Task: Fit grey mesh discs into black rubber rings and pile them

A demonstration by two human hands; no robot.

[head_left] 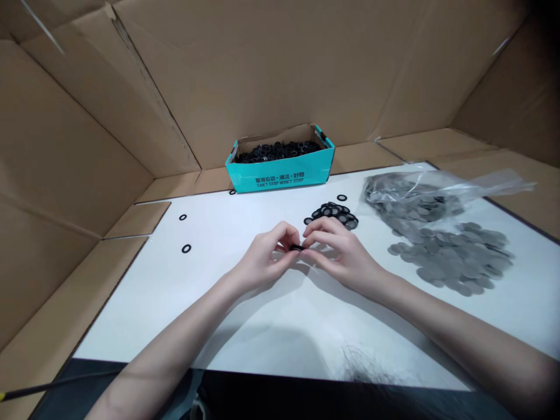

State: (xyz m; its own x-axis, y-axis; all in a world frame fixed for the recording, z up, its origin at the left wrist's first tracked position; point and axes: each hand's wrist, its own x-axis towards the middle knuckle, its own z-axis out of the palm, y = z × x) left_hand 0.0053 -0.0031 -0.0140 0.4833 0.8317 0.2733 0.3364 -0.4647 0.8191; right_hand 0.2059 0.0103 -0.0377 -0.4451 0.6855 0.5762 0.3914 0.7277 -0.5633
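Observation:
Between my two hands, just above the white table top, is a small black ring (296, 248). My left hand (273, 251) pinches it from the left with thumb and fingers. From the other side, my right hand (330, 245) has its thumb and fingertips closed at the ring's edge. Whether a grey disc sits in this ring is too small to tell. Right behind my fingers lies a pile of black rings with grey centres (336, 213). To the right of my right hand, many loose grey discs (459, 259) are spread in a heap.
A turquoise box (282, 175) full of black rings stands at the back. A clear plastic bag (411, 195) of grey discs lies at the right. Single rings lie at the left, such as one ring (186, 248). Cardboard walls (280, 70) enclose the table (144, 309).

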